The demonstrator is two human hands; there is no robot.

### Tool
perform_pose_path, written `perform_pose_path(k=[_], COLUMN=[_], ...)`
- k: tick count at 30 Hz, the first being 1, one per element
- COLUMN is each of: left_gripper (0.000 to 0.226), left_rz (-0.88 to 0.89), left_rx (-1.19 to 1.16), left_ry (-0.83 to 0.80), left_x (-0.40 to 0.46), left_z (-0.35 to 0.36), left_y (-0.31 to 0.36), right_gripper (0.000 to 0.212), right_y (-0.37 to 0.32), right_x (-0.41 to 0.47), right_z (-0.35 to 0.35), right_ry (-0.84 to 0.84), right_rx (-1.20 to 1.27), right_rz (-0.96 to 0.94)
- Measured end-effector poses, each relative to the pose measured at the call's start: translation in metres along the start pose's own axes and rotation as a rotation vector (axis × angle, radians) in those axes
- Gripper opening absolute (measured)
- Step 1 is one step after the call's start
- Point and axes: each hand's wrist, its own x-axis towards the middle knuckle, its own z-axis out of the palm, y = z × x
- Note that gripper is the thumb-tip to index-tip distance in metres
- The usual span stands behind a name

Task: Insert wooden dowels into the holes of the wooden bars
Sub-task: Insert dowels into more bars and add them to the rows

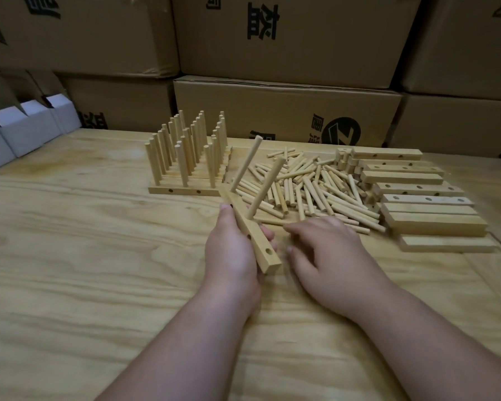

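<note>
Bare tabletop (pixel 70 256) flanks left hand (pixel 232 250) clamped on bar (pixel 252 233); right hand (pixel 327 256) spread, fingers apart.

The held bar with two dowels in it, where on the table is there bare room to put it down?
Bare table lies left of the left hand and in front of the finished bars. Crowded: the loose dowels and blank bars to the right.

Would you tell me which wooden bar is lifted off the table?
The bar gripped in the left hand, tilted, with two dowels in it; the others lie on the table.
</note>
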Motion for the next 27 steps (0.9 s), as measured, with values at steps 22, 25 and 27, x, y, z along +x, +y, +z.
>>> perform_pose_path(k=[22,25,27], left_gripper=[0.053,0.050,0.050], left_rz=[0.021,0.093,0.154], left_rx=[0.022,-0.036,-0.046], left_ry=[-0.035,-0.080,-0.081], left_x=[0.003,0.002,0.005], left_z=[-0.003,-0.003,-0.005], left_y=[-0.002,-0.002,0.000], right_gripper=[0.015,0.019,0.022], right_y=[0.013,0.010,0.007], right_x=[-0.013,-0.020,-0.022], right_z=[-0.021,-0.027,-0.026], right_ry=[0.324,0.265,0.225], right_rx=[0.599,0.605,0.562], right_rz=[0.220,0.102,0.057])
